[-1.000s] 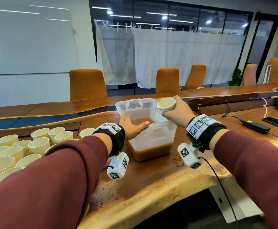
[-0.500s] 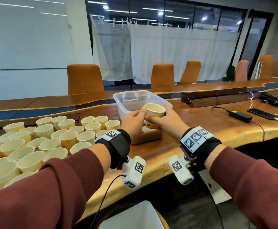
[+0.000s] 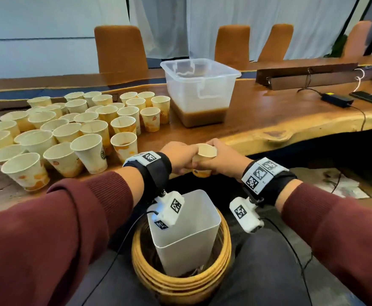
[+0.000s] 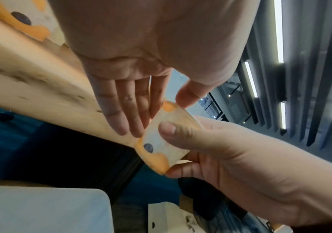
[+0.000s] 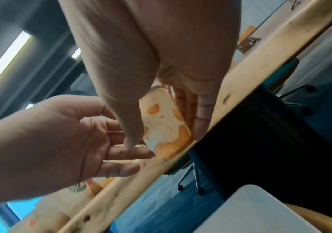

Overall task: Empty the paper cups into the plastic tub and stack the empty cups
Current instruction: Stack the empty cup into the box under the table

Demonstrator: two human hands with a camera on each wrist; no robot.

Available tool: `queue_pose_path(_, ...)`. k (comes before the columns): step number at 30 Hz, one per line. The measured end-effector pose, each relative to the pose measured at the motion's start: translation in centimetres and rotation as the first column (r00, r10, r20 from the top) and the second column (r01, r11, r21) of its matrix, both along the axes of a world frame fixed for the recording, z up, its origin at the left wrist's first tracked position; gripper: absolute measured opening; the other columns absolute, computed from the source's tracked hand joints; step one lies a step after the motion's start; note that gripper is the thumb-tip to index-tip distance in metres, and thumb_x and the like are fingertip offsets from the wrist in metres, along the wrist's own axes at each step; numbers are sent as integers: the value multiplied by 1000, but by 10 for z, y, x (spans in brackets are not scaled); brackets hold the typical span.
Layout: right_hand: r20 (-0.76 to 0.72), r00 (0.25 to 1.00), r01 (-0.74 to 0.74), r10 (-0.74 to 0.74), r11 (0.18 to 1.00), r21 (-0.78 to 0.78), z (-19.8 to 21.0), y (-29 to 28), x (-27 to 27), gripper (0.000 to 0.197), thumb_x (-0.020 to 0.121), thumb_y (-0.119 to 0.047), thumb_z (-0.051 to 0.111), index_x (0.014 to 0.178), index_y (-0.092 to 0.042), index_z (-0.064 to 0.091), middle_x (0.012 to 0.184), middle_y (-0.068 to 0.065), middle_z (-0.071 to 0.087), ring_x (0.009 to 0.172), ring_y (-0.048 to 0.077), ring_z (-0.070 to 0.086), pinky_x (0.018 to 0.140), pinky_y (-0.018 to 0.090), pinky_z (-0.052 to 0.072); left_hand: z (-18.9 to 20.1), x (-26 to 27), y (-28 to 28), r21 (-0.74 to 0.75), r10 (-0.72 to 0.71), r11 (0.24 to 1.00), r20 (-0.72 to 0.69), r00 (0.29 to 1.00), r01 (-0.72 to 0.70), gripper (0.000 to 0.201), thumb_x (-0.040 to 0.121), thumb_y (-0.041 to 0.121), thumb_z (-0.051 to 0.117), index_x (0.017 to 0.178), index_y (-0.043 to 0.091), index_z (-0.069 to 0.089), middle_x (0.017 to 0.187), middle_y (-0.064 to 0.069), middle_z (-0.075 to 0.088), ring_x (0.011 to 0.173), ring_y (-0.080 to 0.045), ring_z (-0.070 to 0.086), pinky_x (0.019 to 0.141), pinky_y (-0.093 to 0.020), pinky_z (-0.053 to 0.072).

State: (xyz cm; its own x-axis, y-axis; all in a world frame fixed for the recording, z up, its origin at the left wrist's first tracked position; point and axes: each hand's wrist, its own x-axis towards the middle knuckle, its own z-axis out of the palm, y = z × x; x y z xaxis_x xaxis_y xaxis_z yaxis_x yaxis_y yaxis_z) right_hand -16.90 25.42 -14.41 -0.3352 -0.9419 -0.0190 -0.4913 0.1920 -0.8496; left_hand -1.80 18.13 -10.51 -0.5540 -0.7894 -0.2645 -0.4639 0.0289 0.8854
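A small paper cup [image 3: 205,152] with orange print, upright and showing no liquid, hangs just in front of the table edge. My right hand [image 3: 222,160] grips it, thumb on one side and fingers on the other, as the right wrist view shows on the cup [image 5: 165,123]. My left hand [image 3: 180,155] lies against the cup [image 4: 165,141] with straight fingers, its thumb close to the rim. The clear plastic tub [image 3: 200,89] stands further back on the table with brown liquid [image 3: 200,117] in its bottom. Several paper cups [image 3: 70,129] crowd the table's left side.
Below my hands a white bin [image 3: 185,230] sits inside a woven basket [image 3: 180,281] on the floor. A power adapter [image 3: 336,99] with its cable and a phone [image 3: 368,97] lie at the right. Orange chairs [image 3: 121,49] line the far side.
The right hand has carried the cup from over the tub back and down to the table's front edge. The left hand left the tub and came to the cup. The view tilted downward.
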Motion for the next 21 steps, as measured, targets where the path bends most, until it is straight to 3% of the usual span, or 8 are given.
queue_pose_path(3,-34,998,-48,51,994,102,-14,6,7,70,67,-42,96,116,-21,50,114,7,69,106,26,71,80,49,62,-15,6,-1,-22,-40,999,124,992,43,32,90,30,54,108,8,68,95,-14,77,92,-28,76,81,-40,62)
queue_pose_path(7,-152,981,-85,123,968,237,-18,8,11,92,70,-62,89,140,-19,46,134,3,61,117,18,61,91,36,54,-20,9,-10,-115,-44,990,320,946,85,53,86,57,53,102,9,67,83,-10,77,76,-26,76,76,-42,64)
queue_pose_path(9,-199,970,-80,139,957,277,-12,6,8,101,75,-70,80,151,-17,39,139,4,58,116,16,57,90,30,47,-16,11,-20,-173,-32,979,374,927,104,54,89,61,52,100,10,67,77,-8,77,68,-26,75,72,-40,65)
queue_pose_path(11,-225,968,-53,110,968,246,-3,1,4,93,79,-72,75,148,-19,45,136,3,61,111,17,60,89,31,49,-4,14,-29,-193,-39,975,337,941,109,43,96,52,53,100,11,65,83,-8,77,71,-25,77,68,-34,64)
queue_pose_path(13,-178,982,-28,56,988,153,7,-7,2,68,83,-68,74,130,-21,58,120,3,69,99,19,68,84,38,59,14,20,-37,-251,-23,963,295,955,100,35,100,45,52,99,13,65,87,-7,77,74,-22,77,70,-33,64)
queue_pose_path(16,-69,997,-36,37,999,4,28,-28,11,34,93,-50,73,107,-19,68,96,5,76,84,17,73,66,34,58,46,31,-51,-421,59,905,282,957,68,37,102,44,49,102,13,70,85,-5,77,77,-19,76,79,-35,63)
queue_pose_path(19,-56,992,-117,113,991,-59,51,-56,36,29,95,-43,74,106,-16,71,95,5,76,82,13,71,61,26,53,76,56,-67,-620,171,782,311,935,64,40,100,45,50,100,14,74,88,-5,75,83,-22,71,81,-33,58)
queue_pose_path(21,-64,983,-175,172,983,-50,57,-78,56,37,90,-46,78,113,-17,69,100,0,74,90,11,69,63,21,52,89,77,-79,-666,213,732,423,881,143,40,96,49,52,101,16,75,96,-5,74,91,-24,67,82,-34,55)
